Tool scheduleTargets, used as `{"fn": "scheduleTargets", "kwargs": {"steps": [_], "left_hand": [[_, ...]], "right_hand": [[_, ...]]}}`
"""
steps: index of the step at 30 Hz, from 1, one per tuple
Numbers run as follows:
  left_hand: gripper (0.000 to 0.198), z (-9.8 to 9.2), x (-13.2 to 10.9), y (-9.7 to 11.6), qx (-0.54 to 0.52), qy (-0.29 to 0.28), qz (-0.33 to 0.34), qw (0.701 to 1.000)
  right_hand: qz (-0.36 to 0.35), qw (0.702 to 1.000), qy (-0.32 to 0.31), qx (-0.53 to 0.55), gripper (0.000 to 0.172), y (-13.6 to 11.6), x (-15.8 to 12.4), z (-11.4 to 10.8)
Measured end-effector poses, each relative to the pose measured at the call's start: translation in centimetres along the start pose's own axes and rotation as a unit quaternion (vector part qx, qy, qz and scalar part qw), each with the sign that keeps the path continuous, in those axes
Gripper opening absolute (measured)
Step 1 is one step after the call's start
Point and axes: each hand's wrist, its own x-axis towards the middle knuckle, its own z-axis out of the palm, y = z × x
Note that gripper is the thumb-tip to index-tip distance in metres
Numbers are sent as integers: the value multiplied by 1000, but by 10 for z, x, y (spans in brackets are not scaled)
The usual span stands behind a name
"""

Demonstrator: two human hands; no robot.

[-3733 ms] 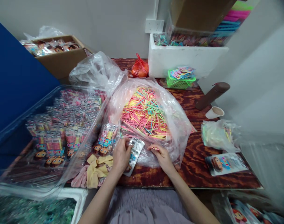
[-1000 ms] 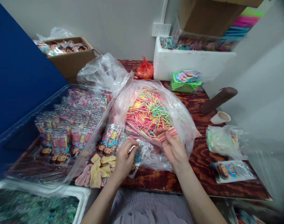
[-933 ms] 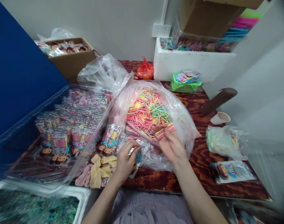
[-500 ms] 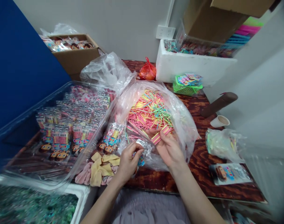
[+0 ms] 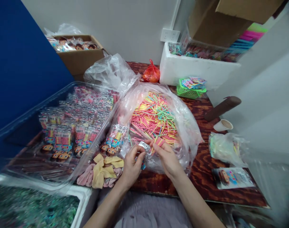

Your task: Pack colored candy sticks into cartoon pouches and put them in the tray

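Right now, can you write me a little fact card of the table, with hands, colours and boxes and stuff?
Left hand: holds a printed packet
Right hand: holds a bundle of pink and yellow sticks, close to the packet
Middle: open plastic bag with a pile of loose sticks
Stick colours: pink, yellow, green, blue
Left side: clear tub with many filled packets
Right side: paper cup, dark bottle
Back: red bag, green basket with cards
Stick count: too many to tell
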Motion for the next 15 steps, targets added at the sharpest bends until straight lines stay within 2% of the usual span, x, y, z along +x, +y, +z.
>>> {"fn": "scheduleTargets", "kwargs": {"steps": [3,5,9,11,15], "left_hand": [[10,-1,-1,0,-23,18,31,999],[9,-2,-1,0,-31,21,47,998],[10,-4,-1,3,-9,20,68,997],[10,-5,-1,4,2,25,73,997],[10,-7,-1,7,6,31,77,997]], "right_hand": [[-31,991,-74,-108,26,-8,-8,1],[-60,978,-93,-178,33,-14,-13,1],[-117,967,-38,-223,52,-15,-21,5],[-156,960,-4,-232,46,-12,-23,8],[-222,922,-8,-317,19,-5,-23,10]]}}
